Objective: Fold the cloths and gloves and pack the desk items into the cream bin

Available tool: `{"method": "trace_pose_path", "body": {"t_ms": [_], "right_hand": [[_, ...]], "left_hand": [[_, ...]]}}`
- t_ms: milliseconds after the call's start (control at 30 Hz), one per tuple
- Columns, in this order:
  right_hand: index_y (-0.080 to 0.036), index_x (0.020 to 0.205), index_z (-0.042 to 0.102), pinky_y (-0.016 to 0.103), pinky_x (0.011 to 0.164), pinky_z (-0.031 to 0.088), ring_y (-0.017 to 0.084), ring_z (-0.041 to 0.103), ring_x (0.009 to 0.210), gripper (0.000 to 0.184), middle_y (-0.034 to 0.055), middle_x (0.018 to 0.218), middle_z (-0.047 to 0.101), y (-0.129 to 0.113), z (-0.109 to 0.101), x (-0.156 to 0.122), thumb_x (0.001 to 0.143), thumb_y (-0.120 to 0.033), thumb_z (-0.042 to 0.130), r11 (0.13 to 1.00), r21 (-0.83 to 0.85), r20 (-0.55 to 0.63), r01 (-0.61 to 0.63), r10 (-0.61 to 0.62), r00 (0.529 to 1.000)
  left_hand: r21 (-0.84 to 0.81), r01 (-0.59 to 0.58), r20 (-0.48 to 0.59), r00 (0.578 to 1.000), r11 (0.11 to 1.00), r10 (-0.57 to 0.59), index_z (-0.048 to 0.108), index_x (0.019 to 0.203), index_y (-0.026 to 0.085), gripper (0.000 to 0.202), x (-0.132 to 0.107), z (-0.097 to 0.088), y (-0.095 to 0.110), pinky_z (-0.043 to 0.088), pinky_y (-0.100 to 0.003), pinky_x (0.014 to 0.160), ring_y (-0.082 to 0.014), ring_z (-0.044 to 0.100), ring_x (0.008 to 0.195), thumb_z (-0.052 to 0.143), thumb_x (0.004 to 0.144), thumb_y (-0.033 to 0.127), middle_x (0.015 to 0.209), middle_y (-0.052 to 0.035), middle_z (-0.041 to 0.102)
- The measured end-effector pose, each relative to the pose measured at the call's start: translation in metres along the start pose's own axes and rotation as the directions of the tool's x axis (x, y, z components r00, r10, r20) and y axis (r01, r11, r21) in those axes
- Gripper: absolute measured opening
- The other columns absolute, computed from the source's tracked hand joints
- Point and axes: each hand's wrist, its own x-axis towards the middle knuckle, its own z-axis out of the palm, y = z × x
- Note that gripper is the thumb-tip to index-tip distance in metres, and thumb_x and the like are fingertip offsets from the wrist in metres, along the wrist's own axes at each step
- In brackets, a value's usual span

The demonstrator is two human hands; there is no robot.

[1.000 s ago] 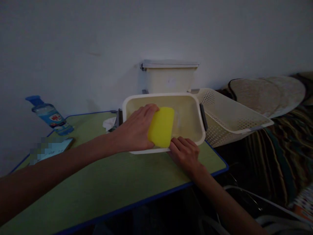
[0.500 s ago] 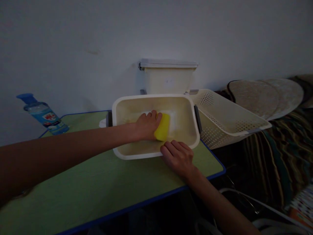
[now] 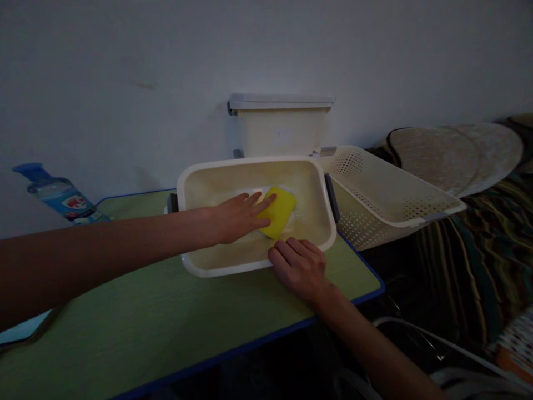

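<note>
The left hand [image 3: 235,218] presses flat, fingers spread, on a yellow sponge [image 3: 278,210] inside the tub [image 3: 216,265] on the table [image 3: 166,322]. The right hand [image 3: 297,269] grips the tub's near rim. The sponge looks soft and light, best held by its edges.

The worktop [image 3: 175,328] is green with a thin blue edge. It fills the lower left of the frame and stands against a pale wall. A cream tub [image 3: 208,189] sits on it, near the middle of the frame, close to the right corner. A water bottle [image 3: 58,194] with a blue cap lies tilted at the far left, by the wall. A flat thing like a phone [image 3: 25,329] lies at the left edge, partly out of the picture.
</note>
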Motion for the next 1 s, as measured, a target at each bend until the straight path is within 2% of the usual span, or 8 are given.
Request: {"method": "trace_pose_path", "body": {"t_ms": [67, 233, 333, 533, 733, 1000], "right_hand": [[-0.020, 0.062, 0.050, 0.027, 0.055, 0.024, 0.013, 0.038, 0.057, 0.022, -0.0023, 0.053, 0.050, 0.000, 0.000, 0.000, 0.082, -0.012, 0.045, 1.000, 0.004, 0.004, -0.003, 0.003, 1.000], [-0.020, 0.062, 0.050, 0.027, 0.056, 0.025, 0.014, 0.039, 0.058, 0.021, -0.0020, 0.053, 0.050, 0.000, -0.001, -0.001, 0.081, -0.011, 0.046, 1.000, 0.011, 0.004, -0.001, 0.001, 1.000], [-0.019, 0.062, 0.050, 0.027, 0.056, 0.024, 0.014, 0.039, 0.057, 0.021, -0.0022, 0.054, 0.051, 0.000, 0.000, -0.001, 0.081, -0.011, 0.046, 1.000, 0.018, -0.001, 0.000, 0.000, 1.000], [-0.019, 0.060, 0.050, 0.027, 0.055, 0.025, 0.013, 0.040, 0.057, 0.023, -0.0024, 0.053, 0.051, 0.000, 0.001, -0.001, 0.081, -0.009, 0.045, 1.000, 0.015, -0.023, 0.001, 0.000, 1.000], [-0.019, 0.059, 0.051, 0.026, 0.056, 0.025, 0.011, 0.040, 0.055, 0.026, -0.0032, 0.052, 0.052, 0.001, -0.001, -0.001, 0.082, -0.008, 0.044, 0.999, 0.032, -0.051, 0.025, -0.023, 0.998], [-0.018, 0.059, 0.051, 0.026, 0.054, 0.024, 0.010, 0.040, 0.053, 0.025, -0.0037, 0.050, 0.051, 0.002, -0.001, -0.001, 0.082, -0.009, 0.046, 0.999, 0.030, -0.087, 0.029, -0.027, 0.996]], "left_hand": [[-0.012, -0.033, 0.018, 0.999, 0.999, 0.033, 0.050, 0.114, 0.021, 0.042, 0.000, -0.002, -0.002, 0.033, -0.039, 0.093, -0.0302, 0.032, 0.126, 0.048, 0.076, 0.001, 0.147, -0.0113, 0.018], [-0.029, 0.008, 0.194, 0.981, 1.000, -0.002, 0.041, 0.126, 0.022, 0.067, -0.002, -0.014, 0.004, 0.039, -0.039, 0.086, -0.0317, 0.049, 0.112, 0.066, 0.065, 0.013, 0.145, -0.0181, 0.018], [-0.026, 0.034, 0.242, 0.970, 0.999, -0.027, 0.041, 0.128, 0.022, 0.068, -0.004, -0.019, 0.010, 0.041, -0.039, 0.083, -0.0319, 0.053, 0.107, 0.066, 0.065, 0.016, 0.142, -0.0204, 0.025], [-0.057, -0.036, 0.154, 0.987, 0.998, 0.045, 0.042, 0.129, 0.018, 0.053, 0.000, -0.012, 0.011, 0.040, -0.038, 0.088, -0.0303, 0.049, 0.113, 0.049, 0.077, 0.008, 0.136, -0.0232, 0.034], [-0.102, -0.042, 0.097, 0.994, 0.994, 0.052, 0.043, 0.127, 0.017, 0.053, 0.016, -0.014, 0.015, 0.040, -0.036, 0.088, -0.0269, 0.051, 0.110, 0.053, 0.075, 0.008, 0.134, -0.0209, 0.036], [-0.096, -0.038, 0.117, 0.992, 0.995, 0.050, 0.039, 0.130, 0.022, 0.058, 0.019, -0.014, 0.015, 0.042, -0.035, 0.083, -0.0260, 0.057, 0.100, 0.056, 0.075, 0.015, 0.136, -0.0215, 0.031]]}}
